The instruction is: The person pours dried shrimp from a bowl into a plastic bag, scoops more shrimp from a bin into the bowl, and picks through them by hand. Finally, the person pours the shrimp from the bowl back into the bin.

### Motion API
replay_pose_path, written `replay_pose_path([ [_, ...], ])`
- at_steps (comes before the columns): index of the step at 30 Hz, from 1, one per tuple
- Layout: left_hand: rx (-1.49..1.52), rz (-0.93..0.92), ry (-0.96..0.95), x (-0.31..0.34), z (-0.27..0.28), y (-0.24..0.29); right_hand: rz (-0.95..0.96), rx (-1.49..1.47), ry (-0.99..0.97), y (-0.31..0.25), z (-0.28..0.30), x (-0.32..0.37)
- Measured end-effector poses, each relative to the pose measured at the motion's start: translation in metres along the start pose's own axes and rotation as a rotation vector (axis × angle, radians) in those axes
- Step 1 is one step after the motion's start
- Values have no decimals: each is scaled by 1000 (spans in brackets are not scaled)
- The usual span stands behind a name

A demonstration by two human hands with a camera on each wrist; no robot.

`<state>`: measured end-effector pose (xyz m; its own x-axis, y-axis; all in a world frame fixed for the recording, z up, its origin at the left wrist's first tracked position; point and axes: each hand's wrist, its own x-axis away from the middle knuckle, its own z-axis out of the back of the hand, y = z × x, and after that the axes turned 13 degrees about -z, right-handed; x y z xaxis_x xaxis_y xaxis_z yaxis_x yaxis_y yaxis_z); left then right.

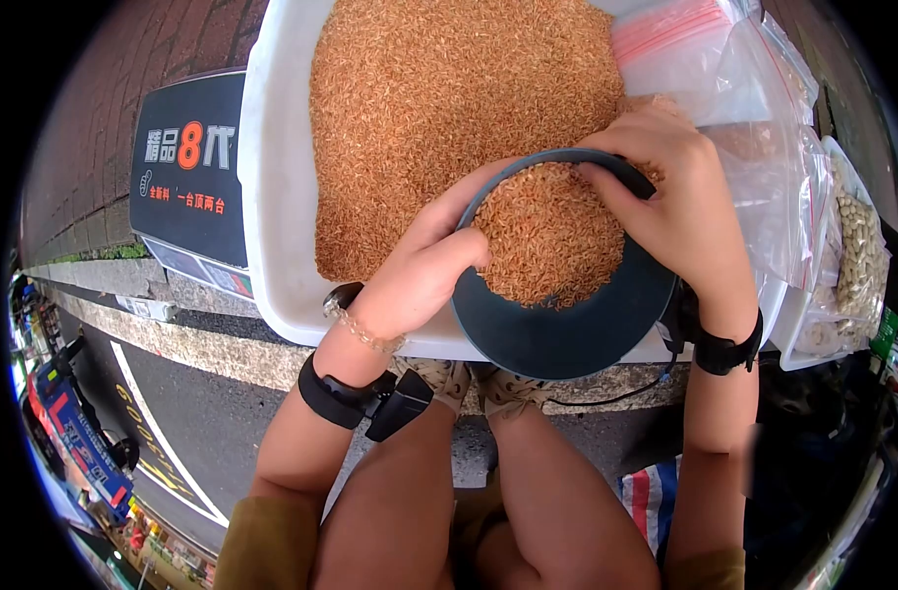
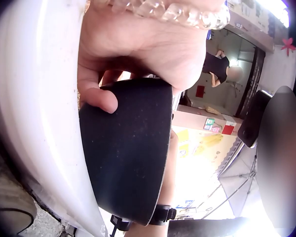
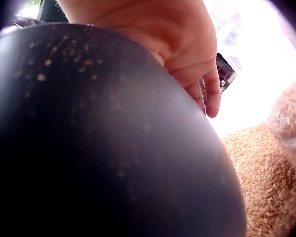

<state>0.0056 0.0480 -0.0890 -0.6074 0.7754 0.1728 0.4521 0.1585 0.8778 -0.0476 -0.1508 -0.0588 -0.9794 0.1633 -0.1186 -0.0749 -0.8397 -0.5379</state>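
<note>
Tilted over the near edge of a white tub (image 1: 277,211) is a dark grey bowl (image 1: 567,339) partly filled with small reddish-brown grains (image 1: 552,231). My left hand (image 1: 419,270) grips the bowl's left side, with its thumb over the rim near the grains. The right hand (image 1: 680,187) holds the upper right rim, its thumb inside. In the left wrist view, the smooth outer wall of the bowl (image 2: 126,148) lies against the left hand (image 2: 143,44). Specks dot the bowl (image 3: 98,118) in the right wrist view, below the right hand (image 3: 172,44).
More of the same grain (image 1: 449,88) fills the tub behind the bowl. Clear zip bags (image 1: 754,177) lie at its right side, beside a tray with a bag of pale beans (image 1: 857,246). A black printed box (image 1: 188,162) stands left of the tub.
</note>
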Motion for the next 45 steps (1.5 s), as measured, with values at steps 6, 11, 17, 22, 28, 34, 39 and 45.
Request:
replay_pose_path([
  [6, 9, 3, -13, 0, 1, -1, 77, 223, 82, -9, -5, 0],
  [11, 5, 20, -1, 0, 0, 2, 104, 342, 156, -12, -9, 2],
  [17, 60, 19, 12, 1, 0, 2, 112, 210, 301, -10, -7, 7],
  [22, 12, 18, 31, 1, 2, 1, 101, 111, 346, -14, 0, 10],
  [28, 199, 26, 73, 2, 8, -10, -473, -855, 279, -8, 15, 18],
  [34, 263, 36, 150, 4, 7, -4, -717, -1323, 163, 15, 16, 37],
  [39, 289, -15, 153, 4, 5, 0, -783, -1837, -74, 20, 14, 49],
  [45, 341, -18, 209, 5, 4, -1, -906, -1995, -69, 19, -5, 54],
])
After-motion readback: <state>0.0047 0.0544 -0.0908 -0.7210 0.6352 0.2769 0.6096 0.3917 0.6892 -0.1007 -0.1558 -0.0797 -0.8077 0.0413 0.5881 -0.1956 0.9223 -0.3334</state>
